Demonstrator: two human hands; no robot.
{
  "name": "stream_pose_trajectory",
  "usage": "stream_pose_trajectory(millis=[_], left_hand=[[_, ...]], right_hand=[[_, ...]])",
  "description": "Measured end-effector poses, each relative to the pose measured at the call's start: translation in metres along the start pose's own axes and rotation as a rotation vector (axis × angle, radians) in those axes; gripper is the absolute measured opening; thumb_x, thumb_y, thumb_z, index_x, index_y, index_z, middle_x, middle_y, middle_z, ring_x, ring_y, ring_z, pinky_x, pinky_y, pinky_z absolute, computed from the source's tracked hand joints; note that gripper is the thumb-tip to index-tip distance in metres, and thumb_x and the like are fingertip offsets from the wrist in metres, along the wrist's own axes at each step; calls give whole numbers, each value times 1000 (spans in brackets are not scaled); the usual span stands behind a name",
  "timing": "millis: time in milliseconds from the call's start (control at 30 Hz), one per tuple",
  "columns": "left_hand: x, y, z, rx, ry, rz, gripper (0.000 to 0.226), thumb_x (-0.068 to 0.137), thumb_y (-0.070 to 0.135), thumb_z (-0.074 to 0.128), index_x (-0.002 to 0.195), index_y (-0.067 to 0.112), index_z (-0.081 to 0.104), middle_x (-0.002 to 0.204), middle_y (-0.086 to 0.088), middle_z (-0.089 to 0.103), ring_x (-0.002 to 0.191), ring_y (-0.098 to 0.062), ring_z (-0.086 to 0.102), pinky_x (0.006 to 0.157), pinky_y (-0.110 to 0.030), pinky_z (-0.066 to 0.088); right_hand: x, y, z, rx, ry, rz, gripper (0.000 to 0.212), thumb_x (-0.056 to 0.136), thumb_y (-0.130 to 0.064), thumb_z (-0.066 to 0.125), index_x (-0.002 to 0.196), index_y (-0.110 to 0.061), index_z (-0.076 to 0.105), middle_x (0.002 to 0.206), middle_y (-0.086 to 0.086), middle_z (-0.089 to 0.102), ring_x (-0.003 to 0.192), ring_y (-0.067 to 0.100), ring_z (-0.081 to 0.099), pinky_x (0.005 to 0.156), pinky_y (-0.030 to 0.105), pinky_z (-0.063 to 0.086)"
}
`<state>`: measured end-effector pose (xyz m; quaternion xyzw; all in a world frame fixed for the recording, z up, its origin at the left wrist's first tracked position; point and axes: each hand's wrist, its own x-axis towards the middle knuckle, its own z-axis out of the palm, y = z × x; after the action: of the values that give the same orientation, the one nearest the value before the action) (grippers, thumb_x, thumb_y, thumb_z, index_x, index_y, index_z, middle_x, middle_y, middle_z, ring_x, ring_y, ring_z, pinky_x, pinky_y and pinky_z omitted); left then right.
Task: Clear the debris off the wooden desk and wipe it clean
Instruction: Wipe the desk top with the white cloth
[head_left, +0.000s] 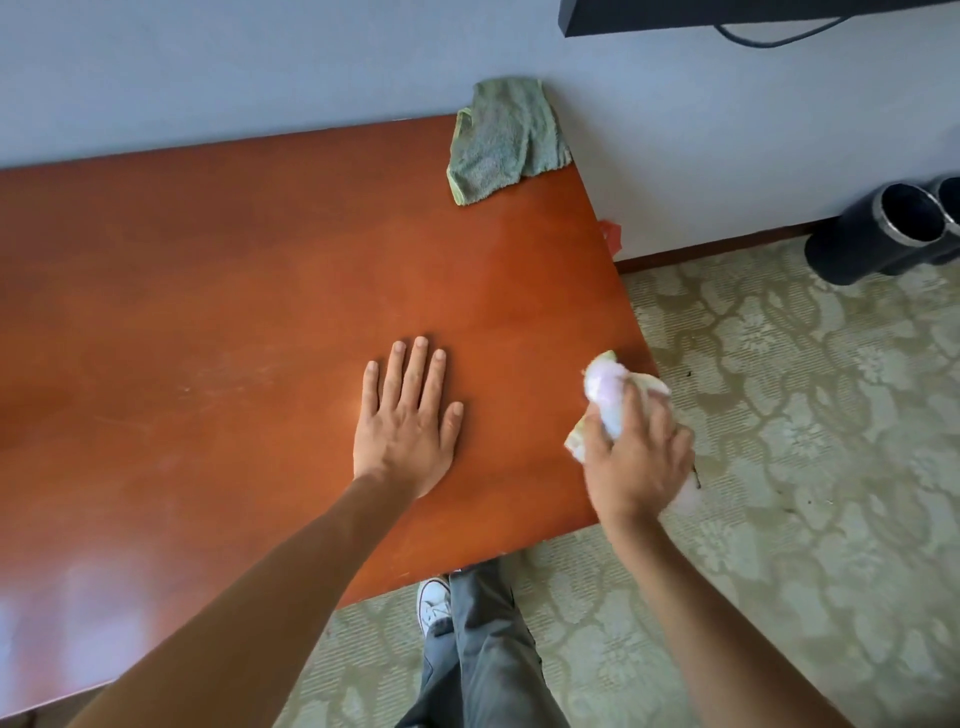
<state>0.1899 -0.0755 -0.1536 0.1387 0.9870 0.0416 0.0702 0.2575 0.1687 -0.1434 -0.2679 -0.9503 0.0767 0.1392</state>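
Right hand (636, 457) — crumpled wad (608, 395) — desk (260, 270)

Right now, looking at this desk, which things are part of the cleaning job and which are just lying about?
Part of the job:
wooden desk
crumpled wad, gripped by the right hand
left hand, flat on the desk
green cloth at the desk's far corner, probably for wiping

Just lying about:
black cylinders on the floor
black cable
patterned carpet
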Motion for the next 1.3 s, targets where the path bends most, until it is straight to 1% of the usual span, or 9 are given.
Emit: stream_pose_trajectory(millis=[167, 300, 333, 500, 700, 867, 1000, 1167, 1300], left_hand=[[-13, 2, 3, -18, 0, -8, 72, 105, 55, 11, 166, 17, 8, 174, -5, -1, 161, -27, -6, 129, -54, 3], [-26, 1, 4, 0, 9, 7, 73, 106, 58, 11, 166, 18, 6, 174, -5, -2, 161, -26, -8, 129, -55, 5], [-27, 1, 4, -5, 16, 2, 73, 106, 58, 12, 166, 18, 7, 174, -5, -2, 161, -26, -8, 129, -55, 5], [-28, -1, 5, -31, 25, 6, 73, 105, 57, 14, 167, 19, 8, 174, -3, -3, 161, -23, -8, 129, -53, 5], [-28, 1, 5, -43, 51, -3, 72, 105, 57, 17, 167, 21, 10, 174, -3, 1, 161, -23, -6, 129, -52, 5], [-28, 0, 6, -77, 85, 10, 72, 103, 57, 25, 166, 23, 17, 174, -3, 7, 161, -23, -1, 129, -54, 8], [-29, 0, 6, -69, 103, 8, 73, 102, 58, 29, 166, 25, 18, 174, -3, 8, 161, -24, -1, 129, -55, 8], [-30, 0, 8, -79, 108, 9, 73, 101, 58, 30, 166, 24, 20, 174, -4, 8, 161, -24, 1, 128, -56, 12], [-30, 2, 8, -72, 90, -8, 74, 101, 58, 32, 166, 24, 17, 174, -3, 5, 161, -24, 0, 128, -56, 12]], right_hand=[[-46, 9, -11, 86, -208, -874, 47, 86, -44, 71, 131, -30, 68, 142, -3, 61, 92, 28, 57, 78, 43, 48], [-21, 25, -12, 13, -57, -92, 50, 90, -52, 59, 137, -34, 62, 143, -1, 58, 107, 33, 54, 85, 40, 41], [-30, 17, -12, 36, -30, -47, 51, 90, -51, 59, 139, -35, 60, 146, -2, 57, 112, 34, 52, 87, 41, 40], [-79, 1, -17, 138, -215, -843, 50, 82, -40, 72, 131, -28, 68, 144, -5, 59, 117, 29, 53, 96, 47, 47], [18, -6, -3, 87, -18, -184, 44, 94, -43, 64, 131, -20, 63, 130, 0, 60, 128, 32, 47, 107, 50, 42], [24, -29, 1, 161, -201, -887, 52, 94, -44, 63, 141, -25, 57, 142, -2, 57, 140, 28, 39, 119, 41, 37], [59, -37, 14, 172, -91, -369, 43, 95, -38, 64, 135, -25, 60, 132, -6, 59, 126, 27, 48, 102, 47, 48], [59, -56, 20, 217, -234, -984, 44, 98, -43, 61, 139, -26, 61, 146, -6, 56, 143, 27, 43, 110, 33, 42], [106, -75, 33, 227, -98, -339, 42, 95, -40, 63, 135, -26, 61, 133, -8, 59, 128, 26, 48, 96, 44, 51]])
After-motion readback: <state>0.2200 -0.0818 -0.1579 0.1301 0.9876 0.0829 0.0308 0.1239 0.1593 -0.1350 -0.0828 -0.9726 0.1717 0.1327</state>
